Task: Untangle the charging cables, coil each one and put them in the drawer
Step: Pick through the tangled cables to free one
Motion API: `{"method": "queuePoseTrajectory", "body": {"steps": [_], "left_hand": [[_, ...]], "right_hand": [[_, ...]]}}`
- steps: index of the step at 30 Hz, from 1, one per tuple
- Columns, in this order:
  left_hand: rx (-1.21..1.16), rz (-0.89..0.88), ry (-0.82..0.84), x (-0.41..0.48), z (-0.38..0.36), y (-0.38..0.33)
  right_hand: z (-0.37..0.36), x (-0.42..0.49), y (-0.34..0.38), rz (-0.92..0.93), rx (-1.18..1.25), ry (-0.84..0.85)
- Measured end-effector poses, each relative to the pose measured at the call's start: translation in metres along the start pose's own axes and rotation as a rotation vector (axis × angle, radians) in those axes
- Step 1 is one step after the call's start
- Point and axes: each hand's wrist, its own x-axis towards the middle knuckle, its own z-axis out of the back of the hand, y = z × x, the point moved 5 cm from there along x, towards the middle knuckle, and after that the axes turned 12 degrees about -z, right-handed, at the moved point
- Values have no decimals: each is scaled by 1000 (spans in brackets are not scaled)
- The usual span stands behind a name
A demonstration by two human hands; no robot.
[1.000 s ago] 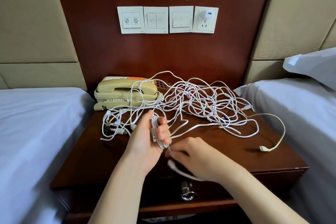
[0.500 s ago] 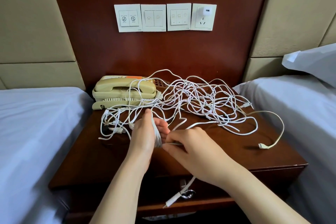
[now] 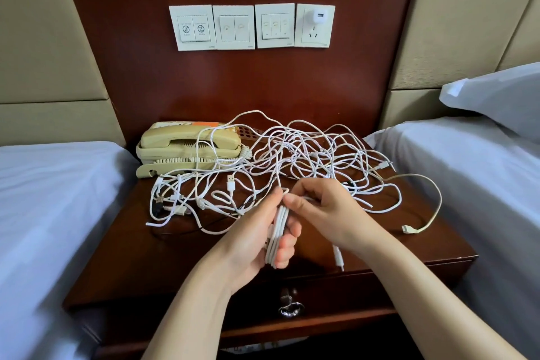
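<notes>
A tangle of white charging cables [image 3: 306, 161] spreads across the dark wooden nightstand [image 3: 163, 254]. My left hand [image 3: 257, 231] grips a coil of white cable [image 3: 277, 231] wound in several loops around its fingers. My right hand [image 3: 324, 207] pinches the same cable at the top of the coil, just right of my left fingertips. The cable's loose end with its plug [image 3: 339, 259] hangs below my right hand. The drawer [image 3: 380, 298] under the top is closed, with a metal ring handle [image 3: 290, 305].
A beige telephone [image 3: 187, 149] sits at the back left of the nightstand under some cable loops. White-sheeted beds [image 3: 52, 202] flank both sides. Wall switches and a socket with a white charger [image 3: 318, 17] are on the wooden panel behind.
My right hand has risen from the coil's lower side to its top, carrying the cable over for another wrap. The hanging end has shortened and now dangles by the nightstand's front edge.
</notes>
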Motion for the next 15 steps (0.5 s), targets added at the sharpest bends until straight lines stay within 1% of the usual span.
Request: {"method": "queuePoseTrajectory", "body": {"steps": [3, 7, 11, 15], "left_hand": [[-102, -27, 79, -4, -3, -6], [-143, -80, 109, -6, -2, -11], [-193, -88, 114, -8, -2, -12], [-221, -60, 108, -8, -1, -11]], "right_hand": [[-1, -2, 3, -1, 116, 49], [-5, -4, 6, 1, 296, 132], [-11, -5, 5, -5, 292, 220], [-15, -6, 6, -10, 245, 242]]}}
